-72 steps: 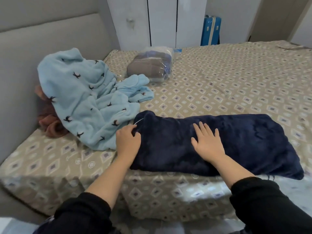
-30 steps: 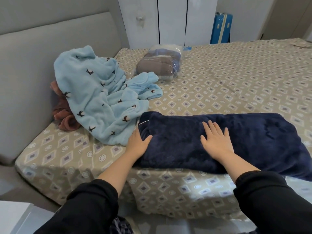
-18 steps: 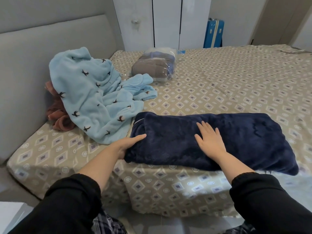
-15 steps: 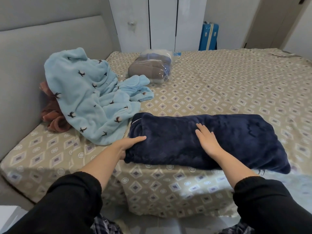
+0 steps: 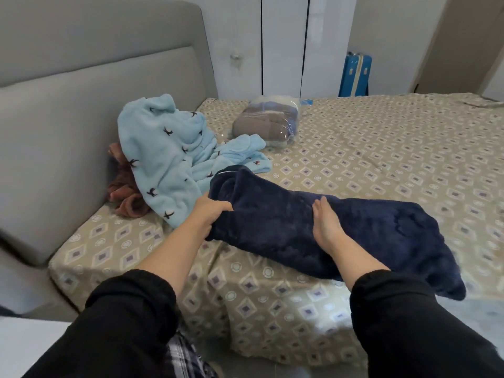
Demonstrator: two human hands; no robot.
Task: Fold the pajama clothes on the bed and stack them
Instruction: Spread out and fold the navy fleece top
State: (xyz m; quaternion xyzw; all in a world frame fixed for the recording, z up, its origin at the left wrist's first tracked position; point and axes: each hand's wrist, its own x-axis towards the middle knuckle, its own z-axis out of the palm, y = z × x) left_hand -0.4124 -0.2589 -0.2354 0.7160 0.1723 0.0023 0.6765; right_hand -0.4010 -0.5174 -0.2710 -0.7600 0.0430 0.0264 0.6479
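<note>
A navy fleece pajama piece, folded into a long band, lies along the near edge of the bed. My left hand grips its left end, thumb on top and fingers underneath, and that end is raised off the sheet. My right hand lies flat on the middle of the band with straight fingers. A light blue fleece pajama with dark bird prints sits crumpled at the left by the headboard. A brown fleece garment is partly hidden beneath it.
A clear plastic pack of folded grey-brown fabric lies further back on the bed. The grey padded headboard bounds the left side. White wardrobe doors and a blue suitcase stand behind. The patterned sheet hangs over the near edge.
My left hand has gone from lying against the navy band's left end to gripping it and lifting it. The right hand stays flat on the band. The view has shifted.
</note>
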